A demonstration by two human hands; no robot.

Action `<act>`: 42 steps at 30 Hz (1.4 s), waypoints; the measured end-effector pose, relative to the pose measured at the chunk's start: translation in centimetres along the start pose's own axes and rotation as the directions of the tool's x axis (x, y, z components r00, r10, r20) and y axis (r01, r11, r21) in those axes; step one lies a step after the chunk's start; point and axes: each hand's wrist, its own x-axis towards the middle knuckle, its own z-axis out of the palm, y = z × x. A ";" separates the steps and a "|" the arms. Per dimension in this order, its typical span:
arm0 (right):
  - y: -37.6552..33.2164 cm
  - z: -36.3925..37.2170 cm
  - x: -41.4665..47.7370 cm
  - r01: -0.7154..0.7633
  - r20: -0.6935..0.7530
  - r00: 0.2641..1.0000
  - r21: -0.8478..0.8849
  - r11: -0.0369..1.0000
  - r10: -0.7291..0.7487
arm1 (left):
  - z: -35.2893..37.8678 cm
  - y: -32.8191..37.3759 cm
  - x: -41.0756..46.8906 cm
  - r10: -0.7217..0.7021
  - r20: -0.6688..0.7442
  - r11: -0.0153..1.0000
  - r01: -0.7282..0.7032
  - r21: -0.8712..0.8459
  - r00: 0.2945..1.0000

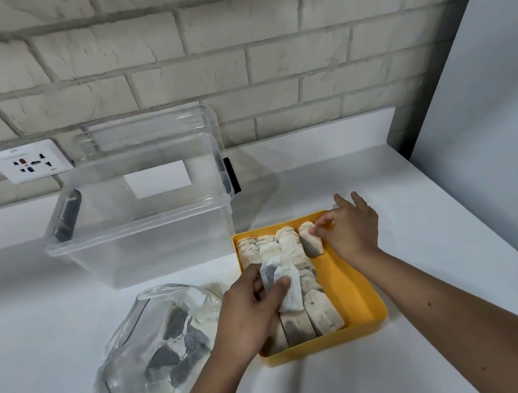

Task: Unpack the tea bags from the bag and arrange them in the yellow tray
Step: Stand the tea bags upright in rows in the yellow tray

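A yellow tray [356, 286] sits on the white counter, with several tea bags lined up in rows along its left and middle. My left hand [247, 316] hovers over the tray's left side and holds a few tea bags [288, 290] between thumb and fingers. My right hand [352, 230] is at the tray's far right corner, its thumb and forefinger pinching the top of one tea bag [311, 240] that lies at the head of a new row. A clear plastic bag [161, 355] with several more tea bags lies left of the tray, its mouth open toward the back.
A clear plastic storage bin [147, 240] with dark latches stands behind the tray and bag, its lid leaning against the brick wall. A wall socket [30, 161] is at the back left. A white panel [494, 106] rises along the counter's right side.
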 end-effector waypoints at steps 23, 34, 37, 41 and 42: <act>-4.3 -3.4 -12.6 0.062 0.005 0.995 0.725 0.686 -0.095 | 0.7 1.3 -2.1 -0.127 0.010 0.885 0.118 -0.451 0.992; -3.9 -4.3 -12.2 0.221 -0.010 0.961 0.634 0.741 -0.278 | 0.5 1.9 -2.2 -0.216 -0.013 0.826 0.176 -0.535 0.976; -3.7 -4.5 -11.9 0.220 0.029 0.956 0.585 0.781 -0.291 | 0.6 1.9 -2.1 -0.210 -0.002 0.836 0.178 -0.518 0.978; -3.5 -5.0 -11.5 0.184 0.072 0.959 0.579 0.794 -0.275 | 0.9 1.7 -2.0 -0.204 0.001 0.846 0.176 -0.503 0.979; -3.3 -5.2 -11.5 0.178 0.074 0.960 0.582 0.793 -0.270 | 0.9 1.7 -2.0 -0.204 0.002 0.845 0.177 -0.505 0.979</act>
